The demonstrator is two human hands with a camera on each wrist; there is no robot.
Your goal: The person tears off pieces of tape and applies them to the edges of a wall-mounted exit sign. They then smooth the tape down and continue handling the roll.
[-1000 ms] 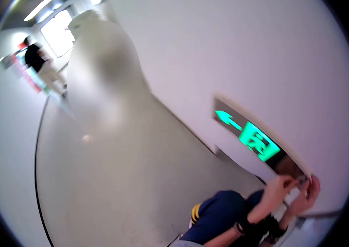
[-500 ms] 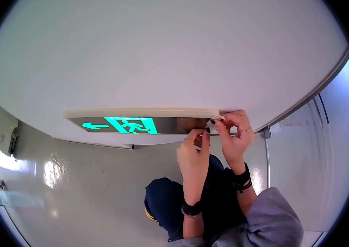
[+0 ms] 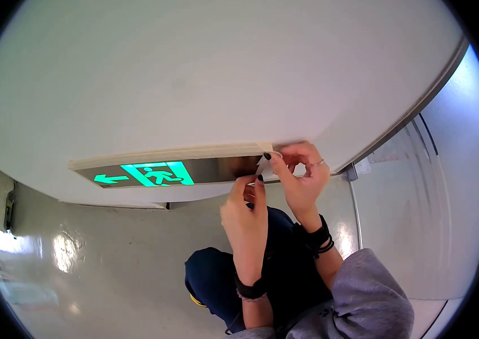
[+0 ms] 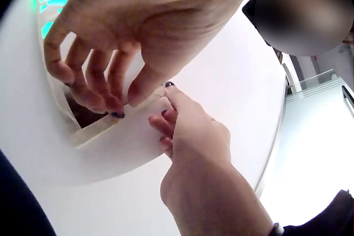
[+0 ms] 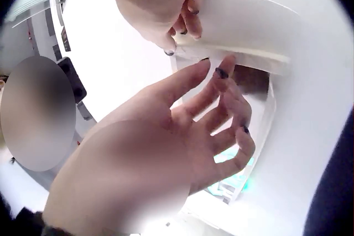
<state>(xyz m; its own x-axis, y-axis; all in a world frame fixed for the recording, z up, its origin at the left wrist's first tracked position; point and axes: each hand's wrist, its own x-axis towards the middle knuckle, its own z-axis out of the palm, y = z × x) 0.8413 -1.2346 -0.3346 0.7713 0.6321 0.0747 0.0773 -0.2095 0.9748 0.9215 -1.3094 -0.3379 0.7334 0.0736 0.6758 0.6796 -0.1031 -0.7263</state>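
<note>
At the arrowless end of the one lit exit sign (image 3: 155,172), two hands work. The left hand (image 3: 246,212) pinches one white film corner (image 3: 262,165), and the right hand (image 3: 303,178), fingers loose, touches it with its thumb tip.

White wall (image 3: 222,73) — on it a lit green exit sign (image 3: 157,173), beige strip (image 3: 194,151) along its top edge

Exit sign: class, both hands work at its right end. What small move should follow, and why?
Probably draw the lifted flap leftward along the exit sign: the left hand pinches it, the right hand touches its top, and only that corner is loose.
</note>
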